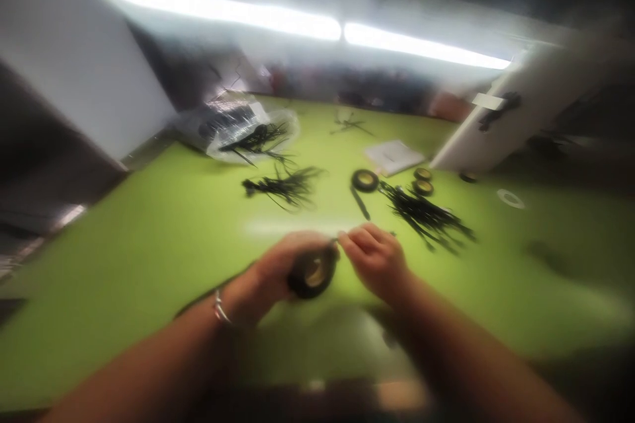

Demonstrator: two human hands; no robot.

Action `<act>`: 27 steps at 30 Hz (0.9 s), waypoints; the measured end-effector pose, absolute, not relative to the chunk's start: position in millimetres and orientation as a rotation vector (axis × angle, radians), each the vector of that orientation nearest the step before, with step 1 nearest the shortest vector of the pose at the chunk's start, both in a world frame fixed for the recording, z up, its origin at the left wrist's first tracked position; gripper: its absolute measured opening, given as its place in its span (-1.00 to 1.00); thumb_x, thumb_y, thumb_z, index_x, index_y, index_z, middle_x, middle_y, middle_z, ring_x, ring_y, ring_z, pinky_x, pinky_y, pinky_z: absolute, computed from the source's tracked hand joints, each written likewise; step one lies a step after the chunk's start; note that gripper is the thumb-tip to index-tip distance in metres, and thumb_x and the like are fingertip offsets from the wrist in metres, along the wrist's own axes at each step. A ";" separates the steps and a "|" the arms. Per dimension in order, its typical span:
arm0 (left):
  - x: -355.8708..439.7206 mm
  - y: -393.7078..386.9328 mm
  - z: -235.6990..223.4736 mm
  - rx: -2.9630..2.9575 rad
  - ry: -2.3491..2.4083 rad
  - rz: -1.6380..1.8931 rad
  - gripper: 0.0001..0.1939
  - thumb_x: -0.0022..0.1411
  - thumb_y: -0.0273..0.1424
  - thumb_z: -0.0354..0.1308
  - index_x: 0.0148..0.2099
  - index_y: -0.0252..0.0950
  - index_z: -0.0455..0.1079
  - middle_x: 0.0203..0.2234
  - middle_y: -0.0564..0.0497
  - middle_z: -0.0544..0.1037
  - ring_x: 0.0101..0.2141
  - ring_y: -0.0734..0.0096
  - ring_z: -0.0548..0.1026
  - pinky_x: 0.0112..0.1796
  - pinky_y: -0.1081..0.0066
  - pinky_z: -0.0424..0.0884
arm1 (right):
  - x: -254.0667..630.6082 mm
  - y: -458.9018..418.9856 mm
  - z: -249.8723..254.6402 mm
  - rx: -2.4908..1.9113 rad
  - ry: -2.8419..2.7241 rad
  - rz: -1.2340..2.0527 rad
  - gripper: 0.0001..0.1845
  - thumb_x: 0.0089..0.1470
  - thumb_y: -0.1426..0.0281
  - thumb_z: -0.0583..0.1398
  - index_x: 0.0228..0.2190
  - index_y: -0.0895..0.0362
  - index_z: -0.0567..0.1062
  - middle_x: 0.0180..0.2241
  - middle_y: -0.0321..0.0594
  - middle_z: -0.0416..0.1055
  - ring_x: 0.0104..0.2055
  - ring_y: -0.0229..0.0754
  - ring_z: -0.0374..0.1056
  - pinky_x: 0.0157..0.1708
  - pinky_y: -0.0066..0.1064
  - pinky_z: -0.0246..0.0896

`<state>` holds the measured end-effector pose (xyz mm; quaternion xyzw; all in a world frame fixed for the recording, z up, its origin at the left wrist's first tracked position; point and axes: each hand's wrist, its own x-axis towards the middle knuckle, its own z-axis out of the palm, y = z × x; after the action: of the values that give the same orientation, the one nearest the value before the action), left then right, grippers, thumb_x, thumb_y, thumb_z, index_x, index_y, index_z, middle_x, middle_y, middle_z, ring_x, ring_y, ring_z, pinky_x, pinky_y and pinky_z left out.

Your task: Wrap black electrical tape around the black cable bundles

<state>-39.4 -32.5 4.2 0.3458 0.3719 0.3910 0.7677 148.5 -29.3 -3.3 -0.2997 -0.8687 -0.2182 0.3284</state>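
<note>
Left hand (280, 263) on roll of black tape (317, 290), right hand (376, 256) pinching just beside it, over green tabletop (124, 264).
Left: curled round the roll, hole facing camera, roll at front centre of the table. Right: fingers curled in narrow, tips on a thin dark strand (334, 240) at the roll's upper edge; too blurred to tell if tape or cable. Dark cable (211, 292) runs out past left forearm, bracelet (221, 308) on that wrist. Beyond the hands: second tape roll (356, 182) with loose tail (360, 203), touching or nearly touching right-hand cable bundle (427, 213); two small rolls (423, 193) just behind that bundle. Left-hand cable bundle (282, 188) lies nearer than clear plastic bag (231, 125), which has more black cables in it.
</note>
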 end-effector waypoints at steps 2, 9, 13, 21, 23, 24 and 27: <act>-38.5 -33.5 -0.2 0.775 0.881 0.864 -0.75 -0.03 -0.31 0.31 -0.54 -0.35 0.35 -0.64 0.12 0.34 -0.58 0.56 0.23 -0.52 0.48 0.16 | 143.9 -33.0 -1.8 -0.835 -2.289 -0.594 -0.84 0.15 0.55 0.12 -0.36 0.13 0.48 -0.52 -0.26 0.37 -0.43 -0.22 0.18 -0.45 -0.37 0.06; -38.5 -35.8 -0.3 1.246 1.162 0.874 -0.77 0.03 -0.28 0.26 -0.48 -0.36 0.44 -0.61 0.06 0.40 -0.53 0.49 0.31 -0.48 0.47 0.22 | 141.3 -39.3 2.2 -1.009 -2.272 0.059 -0.84 0.15 0.49 0.08 -0.24 0.15 0.43 -0.31 -0.15 0.38 -0.28 -0.19 0.27 -0.31 -0.39 0.20; -37.2 -36.9 2.9 1.389 1.214 0.887 -0.74 0.06 -0.25 0.23 -0.48 -0.38 0.44 -0.60 0.04 0.41 -0.51 0.47 0.33 -0.48 0.48 0.24 | 143.1 -36.8 -0.6 -1.029 -2.388 0.157 -0.77 0.16 0.55 0.01 -0.45 0.14 0.41 -0.49 -0.23 0.30 -0.45 -0.23 0.19 -0.44 -0.42 0.12; -35.3 -34.2 -7.6 1.126 1.039 0.811 -0.60 -0.01 -0.15 0.32 -0.20 -0.33 0.47 -0.62 0.09 0.38 -0.64 0.56 0.26 -0.61 0.52 0.15 | 145.3 -35.5 0.4 -1.047 -2.236 0.133 -0.81 0.22 0.45 0.04 -0.40 0.14 0.39 -0.49 -0.24 0.38 -0.45 -0.25 0.27 -0.40 -0.44 0.14; -33.5 -34.5 -9.5 1.091 1.027 0.846 -0.61 -0.02 -0.19 0.33 -0.19 -0.34 0.49 -0.55 0.03 0.44 -0.58 0.53 0.32 -0.56 0.51 0.20 | 144.7 -34.9 -1.8 -1.036 -2.211 0.046 -0.82 0.22 0.46 0.05 -0.41 0.13 0.40 -0.49 -0.24 0.37 -0.45 -0.25 0.26 -0.40 -0.44 0.14; -32.7 -34.9 -10.2 1.077 1.022 0.866 -0.63 -0.02 -0.21 0.33 -0.21 -0.35 0.50 -0.52 0.00 0.46 -0.54 0.50 0.34 -0.53 0.50 0.22 | 144.3 -34.7 -3.1 -1.040 -2.203 -0.007 -0.82 0.21 0.46 0.05 -0.41 0.13 0.40 -0.50 -0.24 0.37 -0.45 -0.24 0.25 -0.40 -0.44 0.14; -32.5 -35.6 -9.9 1.041 0.960 0.899 -0.71 0.03 -0.27 0.29 -0.25 -0.38 0.52 -0.47 -0.05 0.49 -0.46 0.43 0.39 -0.45 0.48 0.27 | 143.7 -33.9 -5.7 -1.051 -2.189 -0.185 -0.83 0.19 0.50 0.06 -0.42 0.12 0.40 -0.51 -0.24 0.35 -0.44 -0.24 0.23 -0.40 -0.44 0.13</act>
<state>-32.5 -35.6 -9.9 0.4614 0.4255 0.3987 0.6686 143.7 -33.9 -5.7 -0.4048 -0.8435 -0.0712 0.3459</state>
